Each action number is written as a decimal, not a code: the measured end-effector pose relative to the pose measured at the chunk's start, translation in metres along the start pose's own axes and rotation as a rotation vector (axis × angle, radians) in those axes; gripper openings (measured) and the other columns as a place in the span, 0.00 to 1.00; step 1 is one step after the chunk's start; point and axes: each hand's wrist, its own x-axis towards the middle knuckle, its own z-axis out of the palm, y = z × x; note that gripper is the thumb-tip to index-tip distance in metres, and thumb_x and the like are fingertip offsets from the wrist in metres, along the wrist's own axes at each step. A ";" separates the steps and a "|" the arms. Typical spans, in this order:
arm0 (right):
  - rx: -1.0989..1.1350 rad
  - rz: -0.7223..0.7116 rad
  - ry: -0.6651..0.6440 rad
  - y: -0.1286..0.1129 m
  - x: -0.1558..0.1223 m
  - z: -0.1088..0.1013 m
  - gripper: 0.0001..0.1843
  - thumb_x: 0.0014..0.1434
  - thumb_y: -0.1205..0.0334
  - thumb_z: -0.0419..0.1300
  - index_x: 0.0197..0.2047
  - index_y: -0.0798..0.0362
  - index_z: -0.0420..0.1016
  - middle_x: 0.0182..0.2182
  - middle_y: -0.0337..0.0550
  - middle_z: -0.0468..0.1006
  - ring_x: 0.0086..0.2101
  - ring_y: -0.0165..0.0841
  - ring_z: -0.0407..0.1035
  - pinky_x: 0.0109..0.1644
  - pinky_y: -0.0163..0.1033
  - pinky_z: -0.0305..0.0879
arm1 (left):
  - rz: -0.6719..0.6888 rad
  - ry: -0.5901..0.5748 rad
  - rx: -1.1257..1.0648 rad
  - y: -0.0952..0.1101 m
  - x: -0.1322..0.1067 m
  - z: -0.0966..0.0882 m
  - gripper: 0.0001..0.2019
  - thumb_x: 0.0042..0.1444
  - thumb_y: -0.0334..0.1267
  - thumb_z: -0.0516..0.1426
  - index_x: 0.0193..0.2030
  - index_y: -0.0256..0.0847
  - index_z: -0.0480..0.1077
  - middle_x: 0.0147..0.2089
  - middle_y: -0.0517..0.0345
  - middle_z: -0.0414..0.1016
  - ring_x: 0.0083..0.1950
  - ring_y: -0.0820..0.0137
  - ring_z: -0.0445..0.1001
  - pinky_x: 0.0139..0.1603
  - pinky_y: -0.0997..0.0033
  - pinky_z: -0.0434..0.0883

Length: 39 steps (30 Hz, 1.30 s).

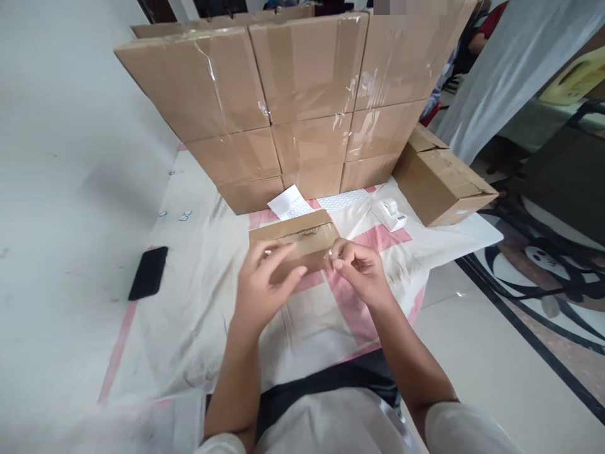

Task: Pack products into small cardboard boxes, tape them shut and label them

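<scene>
A small cardboard box (309, 260) lies on the cloth in front of me, with a ragged torn strip along its top. Over its left side, my left hand (265, 280) is open, thumb and fingers apart. My right hand (357, 268) pinches a small piece of clear tape (328, 256) at the box's right end; only a shiny bit shows at the fingertips. Behind and to the right stands a white tape dispenser (391, 215). A white paper (289, 203) and a patterned sheet (343, 200) lie just beyond the box.
A tall wall of taped cardboard boxes (312, 82) rises at the back of the table. A bigger carton (439, 183) sits at the right. On the left lies a black phone (148, 273) beside the white wall (70, 189). Part of another person (489, 28) shows at the upper right.
</scene>
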 end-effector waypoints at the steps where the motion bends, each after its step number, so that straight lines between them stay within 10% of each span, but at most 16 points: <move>1: -0.013 -0.020 -0.022 -0.003 -0.003 0.005 0.22 0.68 0.59 0.65 0.25 0.48 0.62 0.29 0.38 0.73 0.29 0.35 0.69 0.37 0.46 0.66 | 0.005 -0.010 -0.118 0.011 0.000 0.002 0.17 0.67 0.46 0.64 0.59 0.45 0.78 0.51 0.52 0.76 0.50 0.64 0.77 0.51 0.63 0.77; 7: -0.274 -0.158 -0.108 -0.013 -0.021 0.014 0.21 0.70 0.60 0.63 0.27 0.49 0.60 0.29 0.38 0.72 0.32 0.33 0.69 0.37 0.41 0.65 | 0.014 0.039 -0.424 0.046 -0.006 0.008 0.01 0.66 0.37 0.65 0.42 0.45 0.80 0.39 0.59 0.76 0.39 0.73 0.76 0.39 0.72 0.75; 14: -0.847 -0.101 0.157 0.006 0.008 -0.019 0.23 0.69 0.52 0.64 0.27 0.48 0.59 0.27 0.38 0.68 0.29 0.33 0.64 0.35 0.41 0.59 | -0.005 0.601 -0.156 0.019 -0.022 -0.036 0.07 0.67 0.33 0.62 0.35 0.42 0.74 0.33 0.61 0.71 0.36 0.72 0.69 0.35 0.69 0.65; 21: -0.465 -0.190 -0.330 0.006 0.008 0.016 0.15 0.72 0.56 0.63 0.33 0.50 0.70 0.31 0.37 0.72 0.32 0.30 0.68 0.39 0.39 0.64 | -0.073 0.093 -0.266 -0.001 -0.029 -0.040 0.11 0.68 0.44 0.64 0.53 0.46 0.79 0.42 0.57 0.75 0.40 0.71 0.73 0.40 0.68 0.70; 27: -0.382 -0.165 -0.381 0.009 -0.003 0.036 0.15 0.72 0.57 0.62 0.32 0.50 0.72 0.30 0.37 0.73 0.32 0.30 0.69 0.39 0.37 0.65 | -0.077 0.056 -0.385 0.002 -0.034 -0.023 0.05 0.66 0.40 0.65 0.44 0.44 0.79 0.37 0.59 0.76 0.37 0.73 0.73 0.38 0.70 0.71; 35: -1.198 0.054 0.035 0.010 0.030 0.019 0.16 0.64 0.46 0.64 0.40 0.49 0.71 0.28 0.41 0.76 0.32 0.41 0.72 0.35 0.43 0.66 | 0.076 0.518 -0.028 -0.003 -0.042 -0.050 0.05 0.67 0.33 0.62 0.38 0.44 0.73 0.33 0.59 0.73 0.35 0.69 0.71 0.36 0.66 0.69; 39: -1.431 -0.161 -0.168 0.023 0.059 0.017 0.22 0.73 0.51 0.53 0.61 0.56 0.75 0.63 0.59 0.77 0.65 0.54 0.67 0.68 0.61 0.63 | -0.055 0.144 0.027 -0.024 -0.021 -0.076 0.08 0.69 0.36 0.58 0.36 0.44 0.69 0.35 0.59 0.73 0.37 0.70 0.71 0.39 0.65 0.68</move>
